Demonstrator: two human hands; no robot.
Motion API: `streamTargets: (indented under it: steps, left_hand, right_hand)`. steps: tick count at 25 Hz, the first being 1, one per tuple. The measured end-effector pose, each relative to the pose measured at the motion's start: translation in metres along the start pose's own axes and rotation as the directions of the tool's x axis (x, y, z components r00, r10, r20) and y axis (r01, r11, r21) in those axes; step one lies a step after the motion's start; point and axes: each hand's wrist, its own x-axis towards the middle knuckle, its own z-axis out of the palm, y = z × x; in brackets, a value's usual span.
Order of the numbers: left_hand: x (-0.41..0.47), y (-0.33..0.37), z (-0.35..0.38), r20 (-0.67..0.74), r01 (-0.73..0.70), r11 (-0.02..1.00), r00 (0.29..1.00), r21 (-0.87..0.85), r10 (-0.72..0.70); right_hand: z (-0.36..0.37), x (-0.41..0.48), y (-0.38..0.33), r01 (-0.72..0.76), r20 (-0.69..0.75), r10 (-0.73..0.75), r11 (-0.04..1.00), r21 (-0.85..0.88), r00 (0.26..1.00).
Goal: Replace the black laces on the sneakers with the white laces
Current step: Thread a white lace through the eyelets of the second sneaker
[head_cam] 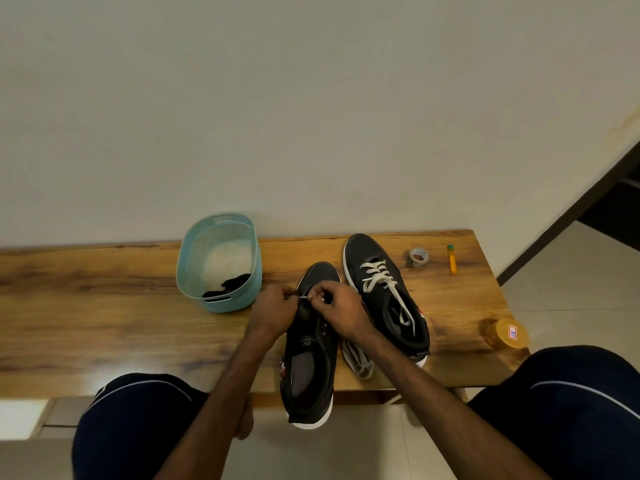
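My fingers (290, 293) meet over the toe end of the near sneaker (311, 372) — left hand (277, 306) and right hand (336, 306) are both curled, pinching a thin white lace (304, 297) stretched between them. This sneaker lies lengthwise on the wooden worktop (104, 323), its heel overhanging the front edge. Just to its right, a loose bundle of lace (358, 360) lies bunched. Beyond that rests the second sneaker (367, 251), laced in white. To the left, a pale blue basket (221, 301) holds black laces (230, 285). A tape roll (418, 257) and a yellow tube (452, 261) sit far right.
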Motion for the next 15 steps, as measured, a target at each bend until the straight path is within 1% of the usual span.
streamTargets:
  steps: [7,15]
  left_hand:
    - [-0.0001,-0.0019,0.0018,-0.013,0.005,1.0,1.0,0.008,-0.005]
    - [0.0005,-0.002,0.0033,-0.014,0.022,1.0,1.0,-0.006,-0.022]
  right_hand:
    - [0.0029,-0.0008,0.0032,-0.007,-0.02,0.009,0.997,0.08,1.0]
    - [0.005,-0.0006,0.0004,-0.01,0.009,0.01,1.0,-0.015,1.0]
